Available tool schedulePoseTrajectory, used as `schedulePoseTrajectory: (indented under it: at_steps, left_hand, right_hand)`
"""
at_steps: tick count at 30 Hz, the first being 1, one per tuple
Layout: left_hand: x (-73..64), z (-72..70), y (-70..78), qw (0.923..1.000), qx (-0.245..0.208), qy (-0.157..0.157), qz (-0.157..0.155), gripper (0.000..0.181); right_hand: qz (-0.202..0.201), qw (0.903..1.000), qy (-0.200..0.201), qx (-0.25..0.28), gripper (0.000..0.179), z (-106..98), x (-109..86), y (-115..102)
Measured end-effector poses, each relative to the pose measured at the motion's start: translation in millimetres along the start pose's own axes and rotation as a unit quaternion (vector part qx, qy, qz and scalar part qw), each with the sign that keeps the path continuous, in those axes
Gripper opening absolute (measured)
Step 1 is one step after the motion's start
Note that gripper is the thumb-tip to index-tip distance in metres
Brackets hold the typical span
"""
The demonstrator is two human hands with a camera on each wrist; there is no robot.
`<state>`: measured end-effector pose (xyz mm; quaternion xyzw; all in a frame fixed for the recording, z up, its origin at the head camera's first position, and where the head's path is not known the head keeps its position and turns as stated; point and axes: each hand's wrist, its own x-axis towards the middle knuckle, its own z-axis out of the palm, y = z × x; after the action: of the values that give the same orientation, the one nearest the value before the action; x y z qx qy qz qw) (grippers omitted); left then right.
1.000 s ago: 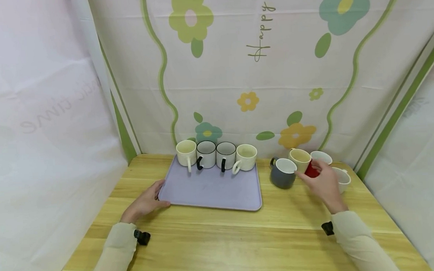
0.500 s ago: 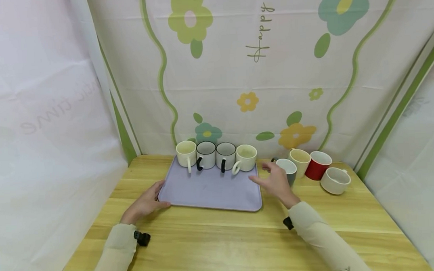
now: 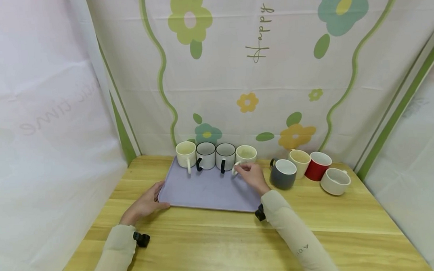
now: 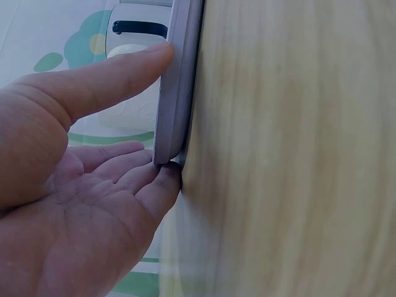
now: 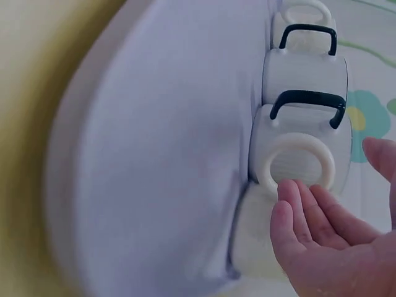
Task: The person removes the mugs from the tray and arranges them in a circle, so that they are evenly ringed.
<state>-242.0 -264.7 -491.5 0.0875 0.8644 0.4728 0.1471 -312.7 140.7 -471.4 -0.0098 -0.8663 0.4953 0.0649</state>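
On the lavender tray point(image 3: 205, 190) a row of mugs stands along the far edge. At the row's right end is a cream mug point(image 3: 246, 152) with a ring handle point(image 5: 300, 141). My right hand point(image 3: 253, 176) reaches it, fingertips at the handle and the thumb held apart in the right wrist view. Left of it stand two white mugs point(image 3: 226, 154) with black rims and black handles, then another cream mug point(image 3: 186, 153). My left hand point(image 3: 145, 203) holds the tray's near left corner, its thumb on the front edge and its fingers against the side.
Right of the tray on the wooden table point(image 3: 214, 244) stand a dark grey mug point(image 3: 282, 179), a pale yellow mug point(image 3: 299, 166), a red mug point(image 3: 314, 171) and a low white cup point(image 3: 333, 185). A printed cloth point(image 3: 214, 71) hangs behind.
My right hand has come left from beside the grey and red mugs, over the tray's right edge, to the right cream mug's handle. The left hand and mugs have stayed put.
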Motion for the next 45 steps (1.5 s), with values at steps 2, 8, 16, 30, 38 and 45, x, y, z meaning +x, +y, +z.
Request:
schedulePoseTrajectory:
  at_steps: [2,8,16,30,38,45]
  left_hand:
    - [0.1,-0.2,0.3,1.0,-0.003,0.0,-0.002,0.1]
    - [-0.3,-1.8,2.5,0.9999,-0.01,-0.005,-0.002,0.099]
    - [-0.7,-2.1,0.2,0.9999,-0.015,-0.007,0.003,0.098]
    - [-1.5,-0.2,2.0,0.9999,-0.009,0.002,-0.005,0.1]
    - [-1.3,0.1,0.9,1.0,-0.003,0.002,-0.005,0.1]
    - [-0.9,-0.3,-0.2,1.0,-0.007,0.004,-0.005,0.101]
  right_hand:
    - [0.023,0.9996,0.001,0.017,0.035,7,2.3,0]
    - [0.076,0.9938,-0.006,0.081,0.043,22,6.3,-1]
    - [0.1,0.9931,0.017,0.058,0.047,20,4.5,4]
    - [0.102,0.9933,0.003,0.055,0.058,2,-3.6,12]
    - [0.115,0.9918,0.02,0.053,0.049,-2,-11.1,11]
    - [0.105,0.9938,0.017,0.032,0.042,-16,-20.2,10]
